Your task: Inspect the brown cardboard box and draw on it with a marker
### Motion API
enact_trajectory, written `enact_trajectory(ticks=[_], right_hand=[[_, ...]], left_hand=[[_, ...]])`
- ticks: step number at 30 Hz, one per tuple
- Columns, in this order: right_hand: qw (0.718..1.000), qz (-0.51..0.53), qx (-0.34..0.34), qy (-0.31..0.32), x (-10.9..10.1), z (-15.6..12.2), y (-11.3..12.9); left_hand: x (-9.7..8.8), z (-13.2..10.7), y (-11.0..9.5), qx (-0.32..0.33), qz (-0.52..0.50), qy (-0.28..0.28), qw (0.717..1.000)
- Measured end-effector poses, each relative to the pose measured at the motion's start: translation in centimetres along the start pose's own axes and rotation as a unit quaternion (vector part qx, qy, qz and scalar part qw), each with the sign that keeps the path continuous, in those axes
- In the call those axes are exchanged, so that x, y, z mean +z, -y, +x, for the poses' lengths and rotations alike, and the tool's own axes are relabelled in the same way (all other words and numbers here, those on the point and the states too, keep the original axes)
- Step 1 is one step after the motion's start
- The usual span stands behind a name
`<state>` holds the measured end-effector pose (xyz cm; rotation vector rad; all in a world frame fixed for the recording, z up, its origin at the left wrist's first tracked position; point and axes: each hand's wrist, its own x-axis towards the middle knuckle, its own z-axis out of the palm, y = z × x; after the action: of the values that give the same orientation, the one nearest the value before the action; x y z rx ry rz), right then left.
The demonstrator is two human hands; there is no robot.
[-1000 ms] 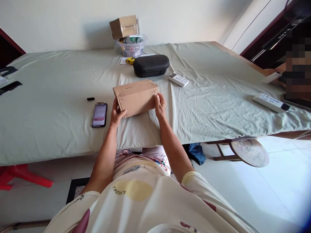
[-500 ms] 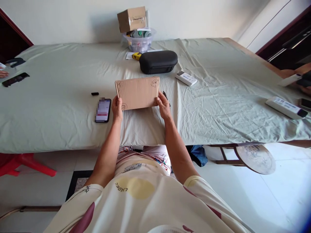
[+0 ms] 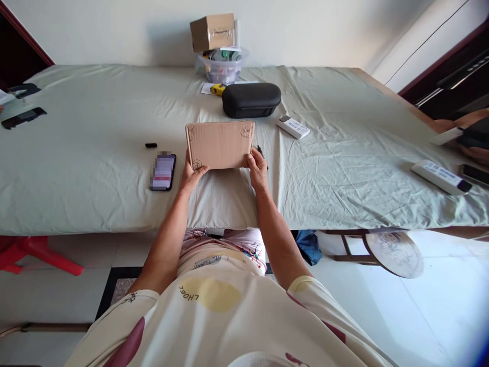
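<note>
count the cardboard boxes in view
2. The nearer cardboard box is held between the left hand and right hand; the farther cardboard box sits atop the plastic tub, beyond the black case. Others could be hidden.

The brown rectangular cardboard box [image 3: 220,145] at the centre of the frame looks matt and faintly ribbed. The pale green cloth [image 3: 95,117] across the frame is dull and creased, while the black rounded case [image 3: 251,100] at upper centre has a smooth, matt shell. The red plastic furniture leg [image 3: 49,255] at lower left looks smooth; the pale floor tiles [image 3: 385,311] at lower right look glossy.
</note>
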<state>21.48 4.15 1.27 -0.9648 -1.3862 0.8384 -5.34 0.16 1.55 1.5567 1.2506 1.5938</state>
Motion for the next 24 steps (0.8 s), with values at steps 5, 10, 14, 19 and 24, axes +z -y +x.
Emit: enact_trajectory(ticks=[5, 10, 14, 19, 24], right_hand=[[0.997, -0.073, -0.032, 0.014, 0.6, -0.5, -0.4], [0.976, -0.21, -0.056, -0.016, 2.7, -1.4, -0.3], [0.969, -0.234, -0.039, -0.064, 4.9, -2.2, 0.6], [0.965, -0.243, -0.008, -0.094, 6.1, -2.9, 1.3], [0.981, -0.187, -0.016, -0.058, 4.6, -2.1, 0.5]], left_hand=[[0.0, 0.1, 0.6, -0.017, -0.009, -0.003, 1.0], [0.7, -0.5, 0.5, -0.002, 0.062, -0.072, 0.995], [1.8, -1.2, -0.5, 0.029, 0.167, -0.12, 0.978], [2.7, -1.6, -1.4, -0.004, 0.234, -0.131, 0.963], [2.6, -1.4, -1.1, -0.013, 0.214, -0.14, 0.967]])
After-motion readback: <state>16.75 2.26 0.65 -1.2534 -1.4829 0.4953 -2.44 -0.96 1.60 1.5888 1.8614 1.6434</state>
